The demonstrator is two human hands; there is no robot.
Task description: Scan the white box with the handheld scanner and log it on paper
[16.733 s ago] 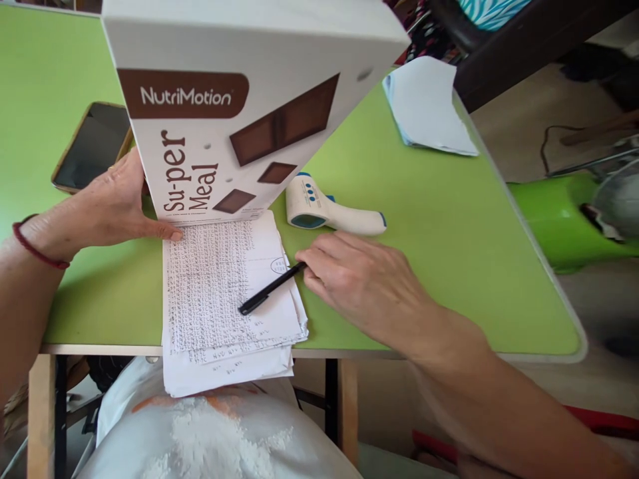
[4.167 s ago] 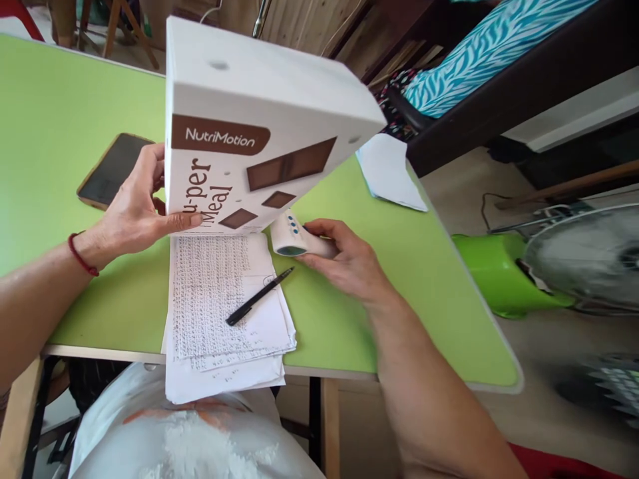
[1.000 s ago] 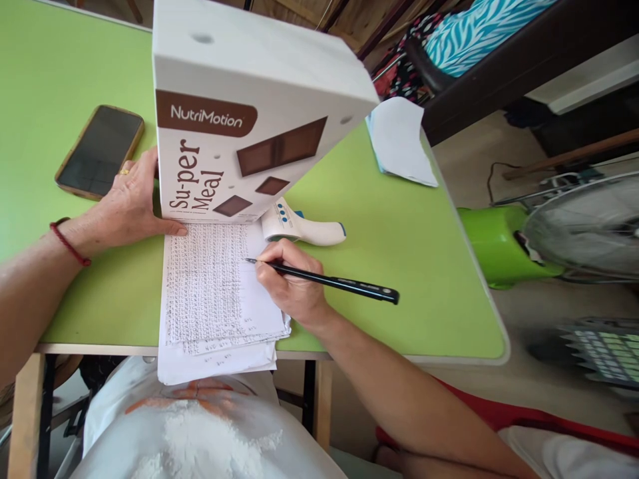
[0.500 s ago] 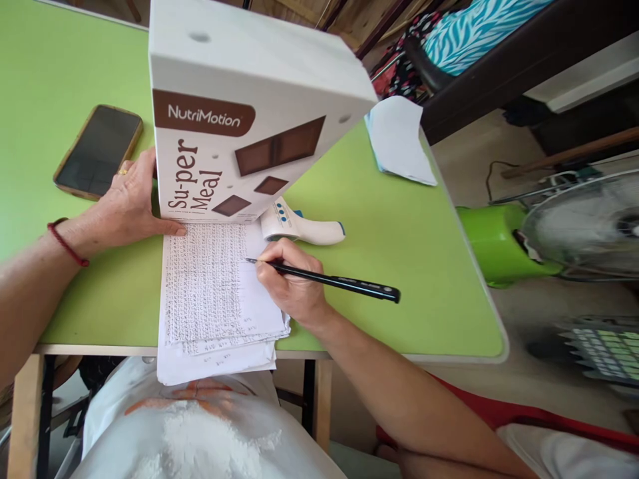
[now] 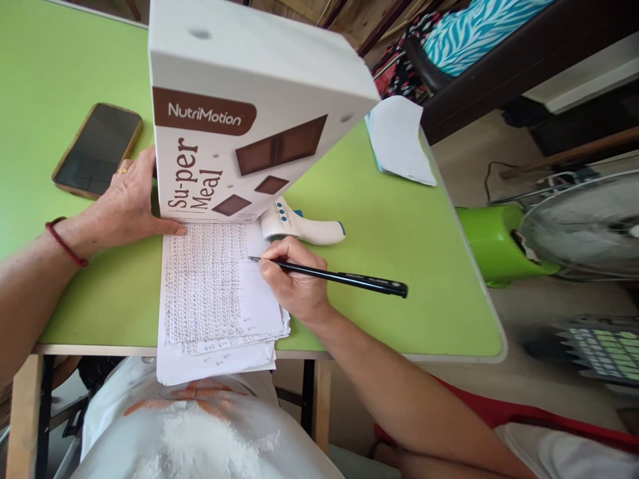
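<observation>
Gripping pen in right hand, pointing it lengthwise toward nine o'clock over paper, while holding box, at eleven o'clock from there, with left hand.

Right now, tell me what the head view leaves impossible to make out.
In the head view:
Left hand: finger ends hidden behind the NutriMotion box.
NutriMotion box: its back, turned away from the camera.
Papers: most handwriting too small to read.
Black pen: tip too fine to tell whether it touches the paper.
Fan: cut off by the right edge.
</observation>
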